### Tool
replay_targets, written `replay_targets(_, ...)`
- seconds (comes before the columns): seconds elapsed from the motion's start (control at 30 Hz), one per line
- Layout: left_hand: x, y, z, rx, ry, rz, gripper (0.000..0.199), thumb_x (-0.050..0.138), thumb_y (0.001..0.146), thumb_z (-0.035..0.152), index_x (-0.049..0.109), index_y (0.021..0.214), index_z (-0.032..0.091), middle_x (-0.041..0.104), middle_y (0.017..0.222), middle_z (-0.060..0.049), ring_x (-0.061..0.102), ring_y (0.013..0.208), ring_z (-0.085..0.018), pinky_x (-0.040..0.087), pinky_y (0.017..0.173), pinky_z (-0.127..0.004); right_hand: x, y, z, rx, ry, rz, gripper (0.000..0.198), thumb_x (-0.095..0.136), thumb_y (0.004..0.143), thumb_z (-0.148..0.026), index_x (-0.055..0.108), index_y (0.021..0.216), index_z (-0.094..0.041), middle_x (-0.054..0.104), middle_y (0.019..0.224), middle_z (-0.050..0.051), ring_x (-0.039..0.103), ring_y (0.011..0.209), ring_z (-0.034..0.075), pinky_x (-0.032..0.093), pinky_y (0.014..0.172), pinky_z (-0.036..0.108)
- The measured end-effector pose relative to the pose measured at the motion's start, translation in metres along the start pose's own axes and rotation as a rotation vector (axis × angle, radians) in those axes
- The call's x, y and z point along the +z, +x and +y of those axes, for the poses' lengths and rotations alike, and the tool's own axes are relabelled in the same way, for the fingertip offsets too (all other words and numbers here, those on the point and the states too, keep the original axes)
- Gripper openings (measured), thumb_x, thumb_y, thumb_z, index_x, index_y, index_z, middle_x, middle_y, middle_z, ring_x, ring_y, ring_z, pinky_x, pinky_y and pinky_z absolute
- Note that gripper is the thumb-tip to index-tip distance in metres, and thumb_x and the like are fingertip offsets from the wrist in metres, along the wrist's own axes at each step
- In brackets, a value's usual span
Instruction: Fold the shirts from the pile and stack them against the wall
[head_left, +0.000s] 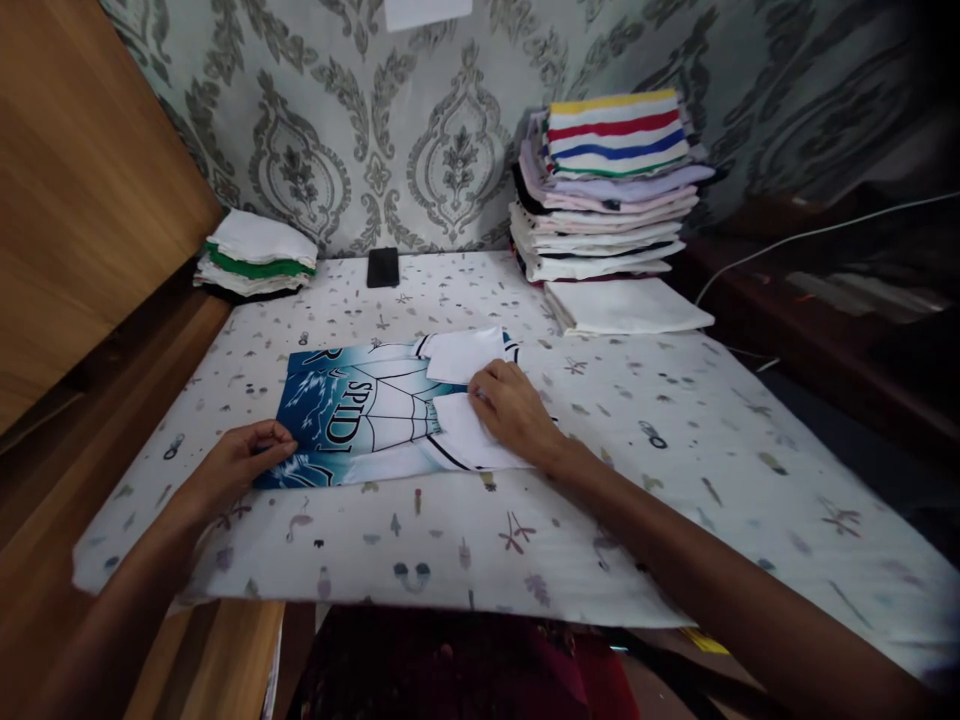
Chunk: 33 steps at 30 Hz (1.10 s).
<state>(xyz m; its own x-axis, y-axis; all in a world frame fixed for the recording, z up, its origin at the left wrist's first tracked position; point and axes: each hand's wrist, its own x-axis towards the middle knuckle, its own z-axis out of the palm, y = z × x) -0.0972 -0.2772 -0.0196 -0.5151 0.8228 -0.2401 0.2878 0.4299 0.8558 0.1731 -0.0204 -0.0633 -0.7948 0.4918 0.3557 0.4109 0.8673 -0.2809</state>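
A blue and white printed T-shirt (390,410) lies folded into a long strip on the patterned cloth, with dark lettering at its left end. At that left edge my left hand (251,455) pinches the fabric between thumb and fingers. My right hand (514,410) is closed at the other end, its fingertips gripping the white folded part near the middle. Another white flap lies just beyond those fingers. The tips of the right fingers are partly hidden.
A tall stack of folded clothes (607,200) stands at the back right, behind a folded white cloth (630,305). A smaller clothes pile (259,250) sits back left, near a black phone-like object (383,267). A wooden panel (90,170) rises at left; a white cable (817,235) hangs right.
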Motion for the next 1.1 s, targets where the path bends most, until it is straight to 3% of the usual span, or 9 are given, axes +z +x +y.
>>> replay_targets(0.17,0.003,-0.001,-0.002,0.069,0.094,0.073,0.045,0.072,0.069,0.063,0.062,0.076,0.020,0.056,0.064,0.002,0.048,0.062,-0.013,0.038,0.059,-0.023,-0.004,-0.003,-0.002,0.007,-0.001,0.028,0.017,0.042,0.095,-0.018,0.057,0.089,-0.019,0.063,0.090,0.011,0.055,0.088,0.027,0.043,0.086,0.040)
replay_targets(0.37,0.003,-0.001,-0.008,0.111,0.222,0.085,0.039,0.060,0.081,0.059,0.061,0.084,0.021,0.057,0.065,0.003,0.048,0.061,-0.014,0.038,0.060,-0.025,-0.005,0.003,-0.007,0.084,-0.169,0.184,0.019,0.039,0.098,-0.019,0.057,0.093,-0.020,0.065,0.086,0.009,0.054,0.091,0.028,0.037,0.093,0.042)
replay_targets(0.53,0.008,-0.002,-0.007,0.137,0.455,0.174,0.033,0.054,0.084,0.054,0.063,0.087,0.022,0.064,0.073,0.002,0.048,0.059,-0.014,0.038,0.059,-0.026,0.005,0.007,-0.006,0.080,-0.295,0.070,0.020,0.040,0.096,-0.014,0.061,0.094,-0.018,0.066,0.092,0.012,0.053,0.094,0.029,0.037,0.090,0.042)
replay_targets(0.73,0.012,-0.007,-0.002,0.093,0.721,0.216,0.030,0.051,0.087,0.051,0.063,0.095,0.025,0.068,0.078,0.001,0.057,0.064,-0.018,0.042,0.063,-0.029,-0.001,0.001,-0.002,0.061,-0.139,0.036,0.029,0.044,0.093,-0.015,0.061,0.116,-0.014,0.066,0.113,0.016,0.055,0.107,0.031,0.044,0.090,0.043)
replay_targets(0.83,0.010,-0.008,0.000,0.130,0.885,0.332,0.031,0.048,0.091,0.048,0.062,0.104,0.023,0.069,0.096,-0.006,0.064,0.086,-0.025,0.047,0.071,-0.034,-0.009,-0.003,-0.005,0.006,-0.027,0.077,0.033,0.040,0.094,-0.014,0.062,0.120,-0.013,0.065,0.122,0.017,0.057,0.115,0.030,0.045,0.097,0.045)
replay_targets(0.97,0.012,-0.009,0.002,0.317,0.909,0.452,0.036,0.040,0.097,0.041,0.058,0.119,0.019,0.060,0.127,-0.015,0.056,0.121,-0.031,0.047,0.098,-0.047,-0.010,-0.008,-0.010,-0.116,0.059,0.071,0.036,0.038,0.098,-0.020,0.060,0.126,-0.018,0.061,0.136,0.015,0.053,0.130,0.028,0.043,0.107,0.048)
replay_targets(1.03,0.019,-0.007,0.003,0.405,0.822,0.390,0.039,0.036,0.099,0.040,0.054,0.127,0.020,0.053,0.141,-0.014,0.050,0.132,-0.028,0.042,0.108,-0.047,-0.005,-0.011,-0.011,-0.145,0.048,0.014,0.038,0.039,0.100,-0.026,0.056,0.133,-0.018,0.054,0.145,0.015,0.046,0.138,0.028,0.039,0.111,0.051)
replay_targets(1.1,0.030,-0.006,0.000,0.453,0.770,0.250,0.045,0.035,0.101,0.044,0.047,0.137,0.021,0.042,0.154,-0.013,0.040,0.142,-0.026,0.037,0.115,-0.046,0.003,-0.014,-0.010,-0.141,0.010,-0.057,0.043,0.038,0.102,-0.032,0.050,0.140,-0.016,0.048,0.151,0.017,0.039,0.144,0.030,0.036,0.113,0.055)
